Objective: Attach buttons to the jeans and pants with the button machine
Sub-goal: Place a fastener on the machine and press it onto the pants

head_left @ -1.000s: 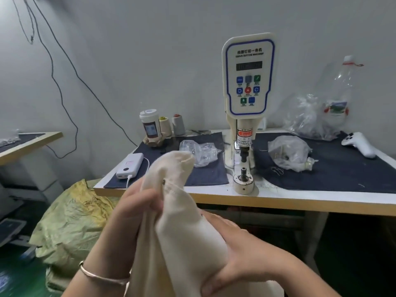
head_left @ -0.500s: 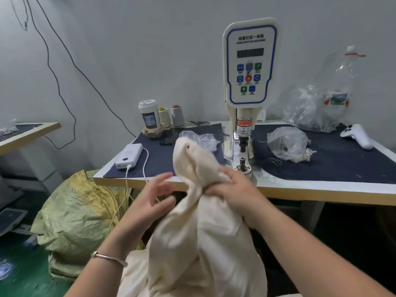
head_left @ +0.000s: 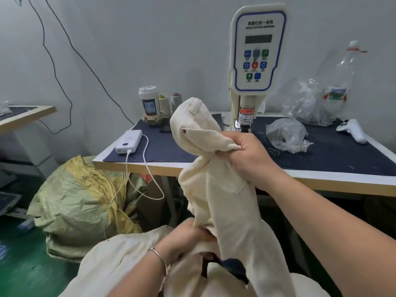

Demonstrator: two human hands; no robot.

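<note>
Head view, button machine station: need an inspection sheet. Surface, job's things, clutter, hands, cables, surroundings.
Surface: wood-edged worktable with dark blue mats.
Job's things: white servo button machine upright at table centre; cream cotton pants held up in front of it, a metal button showing near the top.
Clutter: clear plastic bags, white power bank, thread cones, white game controller, clear plastic bottle.
Hands: right hand grips the raised pants; left hand grips cream fabric low down.
Cables: white cable from power bank hangs off the table edge; black wire on wall.
Surroundings: yellow-green woven sack on green floor.
</note>
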